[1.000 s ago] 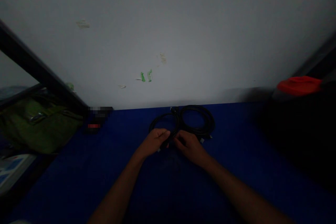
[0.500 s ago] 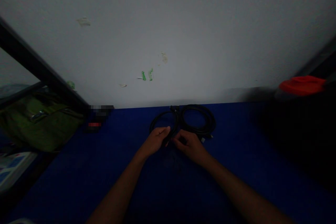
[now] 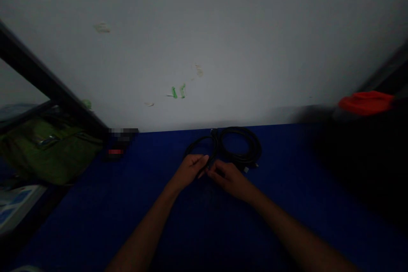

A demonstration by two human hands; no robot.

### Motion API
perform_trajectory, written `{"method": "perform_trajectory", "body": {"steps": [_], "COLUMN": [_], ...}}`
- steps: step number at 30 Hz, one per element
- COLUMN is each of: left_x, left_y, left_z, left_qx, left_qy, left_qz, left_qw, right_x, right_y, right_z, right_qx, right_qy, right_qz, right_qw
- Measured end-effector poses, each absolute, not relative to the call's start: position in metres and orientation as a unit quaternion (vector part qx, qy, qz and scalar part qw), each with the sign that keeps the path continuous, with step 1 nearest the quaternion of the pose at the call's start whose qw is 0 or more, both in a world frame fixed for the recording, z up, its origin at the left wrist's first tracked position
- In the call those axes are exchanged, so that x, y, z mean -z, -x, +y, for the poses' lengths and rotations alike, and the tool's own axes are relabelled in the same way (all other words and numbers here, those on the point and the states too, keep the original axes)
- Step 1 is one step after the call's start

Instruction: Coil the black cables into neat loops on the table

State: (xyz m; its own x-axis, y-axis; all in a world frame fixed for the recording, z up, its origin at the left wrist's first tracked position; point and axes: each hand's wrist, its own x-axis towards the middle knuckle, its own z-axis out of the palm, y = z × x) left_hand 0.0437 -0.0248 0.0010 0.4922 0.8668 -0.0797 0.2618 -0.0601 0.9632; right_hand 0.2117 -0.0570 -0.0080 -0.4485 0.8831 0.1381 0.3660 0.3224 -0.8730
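Two hands [image 3: 190,170] meet at a looped black cable [image 3: 216,146] on a blue worktop [image 3: 287,170]

The cable lies near the rear edge of the worktop, close to the middle of the view, its loop rising beyond the knuckles of the left hand. That hand has its fingers wrapped around the near part of the loop, with the thumb laid along the top. The right hand [image 3: 230,178] is just beside it, fingers bent and thumb and forefinger drawn nearly together at the cable; the scene is too dark to tell whether they pinch it.

Right of the loop lies a second coil [image 3: 256,146] of black cable, rounder and thicker, seemingly touching the first. A pale connector [image 3: 246,170] shows at its near side, close to the right hand.

Behind the worktop stands a grey-white wall [image 3: 239,51] bearing green marks [image 3: 174,92] and scuffed patches. At the left are a green bag [image 3: 63,148] and, nearer, a white and blue item [image 3: 19,204]. A dark, pixelated object [image 3: 123,140] sits at the worktop's rear left. Far right, an orange-red item [image 3: 366,103] shows above a large dark shape [image 3: 360,165] whose outline is lost in shadow.
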Motion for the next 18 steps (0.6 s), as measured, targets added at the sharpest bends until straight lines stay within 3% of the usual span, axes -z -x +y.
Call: {"method": "perform_trajectory", "body": {"steps": [10, 14, 18], "left_x": [-0.004, -0.001, 0.0], "left_y": [-0.038, -0.037, -0.036], "left_z": [-0.018, -0.018, -0.019], "left_qx": [-0.352, -0.33, -0.307], "left_qy": [-0.626, -0.639, -0.652], "left_qz": [0.458, 0.449, 0.422], "left_qw": [0.524, 0.53, 0.55], "right_x": [0.003, -0.008, -0.019], "right_y": [-0.209, -0.216, -0.218], "right_z": [-0.065, -0.07, -0.078], "right_qx": [-0.354, -0.538, -0.705], "right_qy": [0.386, 0.335, 0.212], "right_qz": [-0.825, -0.745, -0.673], "right_qw": [0.214, 0.209, 0.074]}}
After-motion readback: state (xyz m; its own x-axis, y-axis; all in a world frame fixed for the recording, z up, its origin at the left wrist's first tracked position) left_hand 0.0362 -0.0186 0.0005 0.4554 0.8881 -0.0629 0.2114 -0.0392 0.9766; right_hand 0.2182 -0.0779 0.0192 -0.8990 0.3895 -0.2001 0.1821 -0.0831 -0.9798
